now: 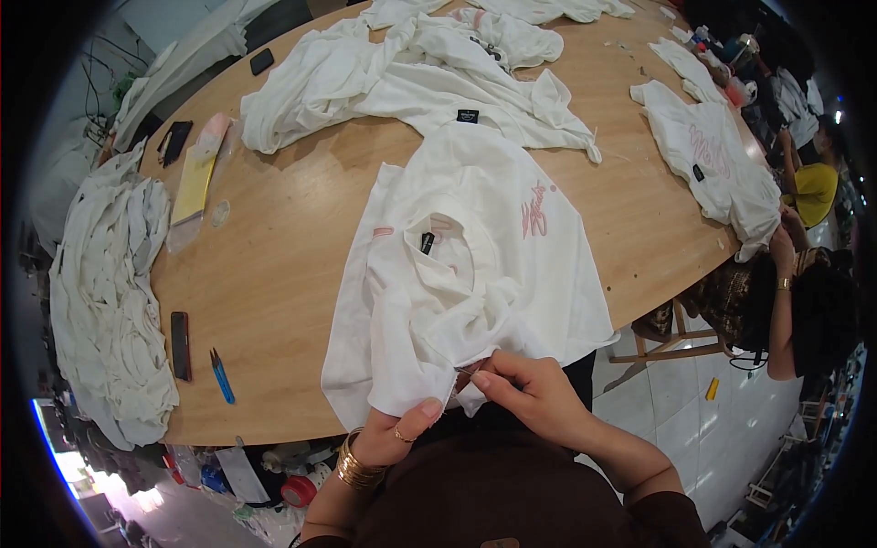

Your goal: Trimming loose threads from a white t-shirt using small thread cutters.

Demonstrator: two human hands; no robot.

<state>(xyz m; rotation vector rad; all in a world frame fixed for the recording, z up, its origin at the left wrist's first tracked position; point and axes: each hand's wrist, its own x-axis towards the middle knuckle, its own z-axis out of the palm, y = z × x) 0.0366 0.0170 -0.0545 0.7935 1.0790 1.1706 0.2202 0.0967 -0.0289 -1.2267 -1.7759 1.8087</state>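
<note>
The white T-shirt (475,274) lies spread on the near part of the oval wooden surface (274,265), its lower edge bunched up and hanging over the rim toward the person. It carries a pink print on the chest and a small dark label at the neckline. The left hand (402,434), with gold bangles at the wrist and a ring on 1 finger, is closed on the fabric at the hem, thumb pressed on top of the cloth. The right hand (525,388) is pinched narrow just beside it, fingertips (481,376) gripping the same bunched edge; whether a small tool or thread sits in that pinch cannot be told. The 2 hands are near each other, almost touching. Left of the shirt, well apart from both hands, a blue thread snipper (221,374) lies next to a dark phone (180,345). Further up the surface is a yellow pad (194,187) with a second dark phone (175,142) beside it. A heap of white garments (110,292) hangs over the left rim, and more white shirts (420,78) lie at the far side. Another printed shirt (713,160) lies at the right, where another person (804,310) sits.
</note>
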